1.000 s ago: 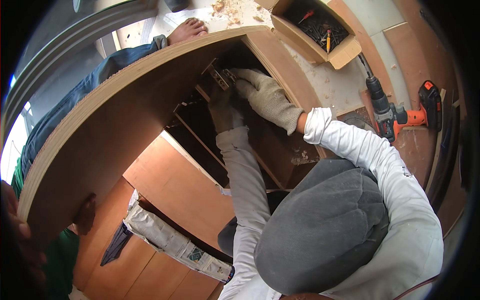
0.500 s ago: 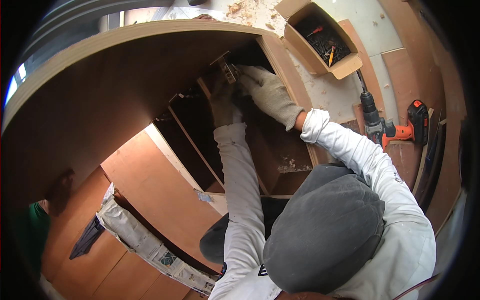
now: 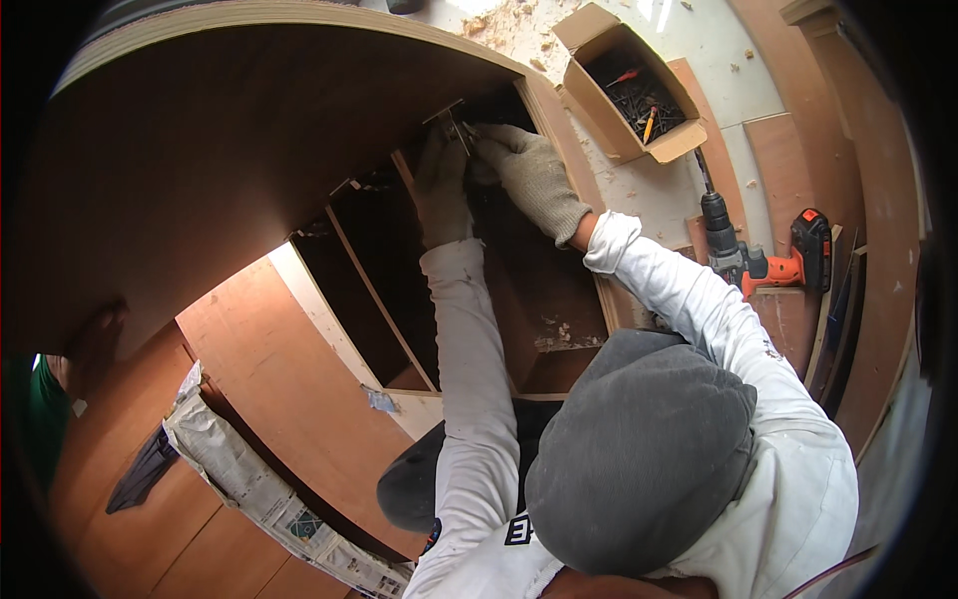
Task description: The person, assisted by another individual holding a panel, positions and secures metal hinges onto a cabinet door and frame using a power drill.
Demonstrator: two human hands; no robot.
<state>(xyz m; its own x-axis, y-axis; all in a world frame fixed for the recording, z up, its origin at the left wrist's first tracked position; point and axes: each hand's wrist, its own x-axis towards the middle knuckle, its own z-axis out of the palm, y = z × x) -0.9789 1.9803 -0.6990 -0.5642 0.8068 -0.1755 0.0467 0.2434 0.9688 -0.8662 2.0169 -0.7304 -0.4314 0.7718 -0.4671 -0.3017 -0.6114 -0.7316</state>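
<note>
Turned since the earlier frame, a small silvery metal fitting (image 3: 460, 133) now shows its thin edge instead of its flat face, and the gloved left hand (image 3: 441, 190) has risen along its left side. That hand points away to the far side, back upward and fingers lengthened in shadow, its white-sleeved forearm (image 3: 469, 339) running nearly straight from the near edge. The gloved right hand (image 3: 529, 175), in pale knitted fabric, comes from the right with the wrist bent; its fingers lie together and aim left, tips at the fitting's right side. Whether either grip pinches the metal, I cannot tell: the fingertips are dim and partly hidden. The fitting sits between the hands, at the far end of an open dark-brown wooden cabinet with pale edges (image 3: 547, 118), just beside a large dark-brown wooden panel (image 3: 230, 150) slanting across the left. A co-worker's bare hand (image 3: 98, 334) touches that panel's near-left part. Far right are an open brown cardboard box (image 3: 597, 115) of dark screws and, nearer, an orange-and-black cordless drill (image 3: 763, 268).
</note>
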